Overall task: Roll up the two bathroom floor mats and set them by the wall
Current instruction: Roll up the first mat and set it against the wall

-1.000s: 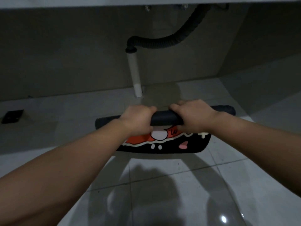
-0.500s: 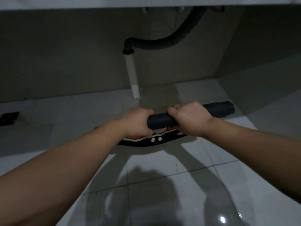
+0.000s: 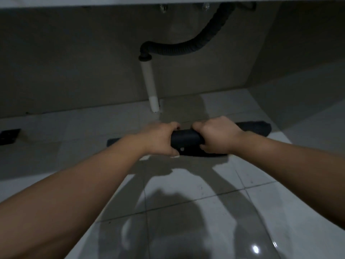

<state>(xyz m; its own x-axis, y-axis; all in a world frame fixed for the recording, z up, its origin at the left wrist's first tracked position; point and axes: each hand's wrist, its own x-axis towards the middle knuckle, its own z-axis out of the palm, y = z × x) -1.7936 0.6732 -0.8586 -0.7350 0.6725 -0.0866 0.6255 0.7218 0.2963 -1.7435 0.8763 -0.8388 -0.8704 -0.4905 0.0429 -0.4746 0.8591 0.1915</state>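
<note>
A black floor mat (image 3: 186,140) lies rolled into a long tube on the white tiled floor, running from lower left to upper right. My left hand (image 3: 160,139) grips the roll left of its middle. My right hand (image 3: 216,136) grips it just to the right, fingers curled over the top. Only a thin dark strip of the mat shows under the roll, with one small white dot. The roll's right end (image 3: 261,128) sticks out past my right hand. A second mat is not in view.
The wall (image 3: 74,71) stands a short way beyond the roll, under a counter. A white drain pipe (image 3: 151,86) with a black corrugated hose (image 3: 186,49) comes down to the floor just behind my hands. A dark floor drain (image 3: 8,136) sits far left.
The printed flat part of the mat has shrunk from a wide orange and white band to almost nothing as both hands rolled the tube toward me. The roll is thicker.
</note>
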